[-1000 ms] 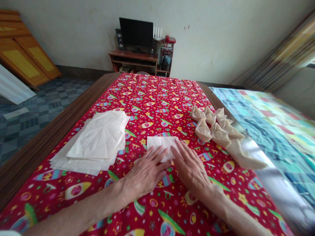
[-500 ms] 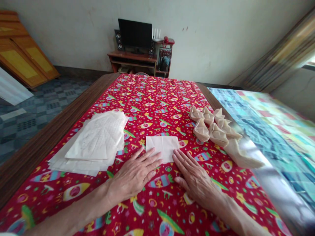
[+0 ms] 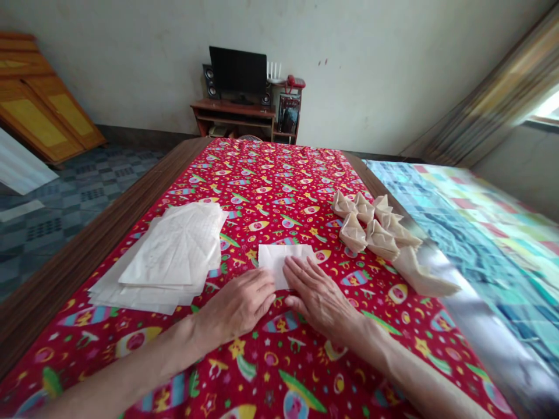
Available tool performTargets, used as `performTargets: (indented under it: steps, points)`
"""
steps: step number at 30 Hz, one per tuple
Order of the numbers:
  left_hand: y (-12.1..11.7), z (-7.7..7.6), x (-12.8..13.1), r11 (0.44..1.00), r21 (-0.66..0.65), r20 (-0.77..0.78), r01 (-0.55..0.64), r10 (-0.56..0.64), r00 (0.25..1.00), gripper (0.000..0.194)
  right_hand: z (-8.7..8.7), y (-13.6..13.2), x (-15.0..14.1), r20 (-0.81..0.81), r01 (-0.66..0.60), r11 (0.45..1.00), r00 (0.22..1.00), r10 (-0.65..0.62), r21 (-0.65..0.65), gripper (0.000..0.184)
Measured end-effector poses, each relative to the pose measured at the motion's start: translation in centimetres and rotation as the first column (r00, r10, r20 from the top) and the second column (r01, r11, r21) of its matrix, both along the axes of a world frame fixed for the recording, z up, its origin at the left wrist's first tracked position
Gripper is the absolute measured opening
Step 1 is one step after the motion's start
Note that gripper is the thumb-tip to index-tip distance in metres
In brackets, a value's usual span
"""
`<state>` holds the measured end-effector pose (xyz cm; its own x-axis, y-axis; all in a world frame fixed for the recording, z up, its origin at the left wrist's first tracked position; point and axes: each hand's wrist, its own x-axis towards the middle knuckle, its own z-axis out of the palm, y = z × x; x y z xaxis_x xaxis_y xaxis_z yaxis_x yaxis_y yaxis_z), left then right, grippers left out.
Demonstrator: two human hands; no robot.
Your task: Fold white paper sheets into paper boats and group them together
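A small folded white paper (image 3: 279, 256) lies on the red patterned tablecloth (image 3: 279, 180) in front of me. My left hand (image 3: 238, 305) has its fingers curled, their tips at the paper's near left edge. My right hand (image 3: 318, 294) lies flat with fingers stretched out, covering the paper's near right part. To the left sits a stack of white lined sheets (image 3: 174, 256). To the right, several folded beige paper shapes (image 3: 371, 227) are clustered near the table's edge.
The wooden table edge (image 3: 100, 233) runs along the left. A bed with a coloured quilt (image 3: 463, 221) is close on the right. A desk with a monitor (image 3: 238, 73) stands against the far wall, and wooden panels (image 3: 39, 110) lean at far left.
Both hands slid back off the paper, then came onto it again. My left fingers went from flat to curled at the near edge; my right hand shifted left over the paper.
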<state>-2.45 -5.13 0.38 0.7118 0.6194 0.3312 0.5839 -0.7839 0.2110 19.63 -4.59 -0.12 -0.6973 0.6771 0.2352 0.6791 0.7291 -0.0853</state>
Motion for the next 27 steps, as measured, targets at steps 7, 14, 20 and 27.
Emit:
performTargets:
  steps: [7,14,20,27]
  points:
    - [1.6,0.0,0.8,0.997,-0.026,-0.096,-0.073,0.070,0.993,0.040,-1.3,1.7,1.8,0.007,0.101,0.995,0.995,-0.101,0.028,0.058]
    - [1.2,-0.3,-0.1,0.992,-0.015,-0.180,-0.123,0.118,0.977,0.044,-0.9,2.1,2.9,0.053,0.239,0.969,0.969,-0.242,0.063,0.050]
    - [1.4,-0.8,0.3,0.986,0.051,-0.180,-0.157,0.164,0.970,0.046,-0.6,-0.4,-0.1,-0.032,0.171,0.972,0.985,-0.168,0.165,0.049]
    - [2.2,-0.4,0.3,0.981,0.111,-0.198,-0.160,0.180,0.964,0.048,-0.5,-1.2,-3.0,-0.011,0.034,0.986,0.999,-0.032,0.166,0.033]
